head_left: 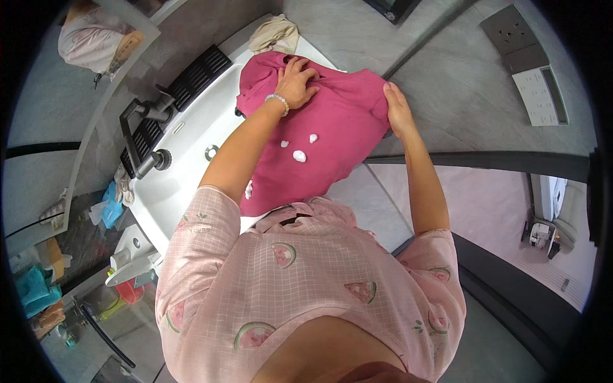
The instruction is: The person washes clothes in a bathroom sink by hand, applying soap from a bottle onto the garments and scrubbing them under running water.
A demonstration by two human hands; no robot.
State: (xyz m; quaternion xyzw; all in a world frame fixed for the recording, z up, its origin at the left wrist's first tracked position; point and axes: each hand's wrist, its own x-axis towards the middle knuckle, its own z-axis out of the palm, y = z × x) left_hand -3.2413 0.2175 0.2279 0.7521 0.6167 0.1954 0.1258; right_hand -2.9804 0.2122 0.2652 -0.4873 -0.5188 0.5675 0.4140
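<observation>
A deep-pink shirt [345,121] is spread over the white sink and its right-hand edge, its upper part away from me. Several blobs of white foam [299,156] sit on the cloth. My left hand [295,87], with a beaded bracelet at the wrist, is on the far part of the shirt, its bent fingers gripping the fabric near a fold by the opening. At the shirt's right edge my right hand [399,112] holds the cloth, fingers fairly straight and thumb side partly hidden.
The white sink [191,166] has a dark faucet [143,137] at its left side. A cream cloth [274,35] lies at the far corner. Grey walls stand close on the right, with a socket panel [511,35] and a white control panel [539,96].
</observation>
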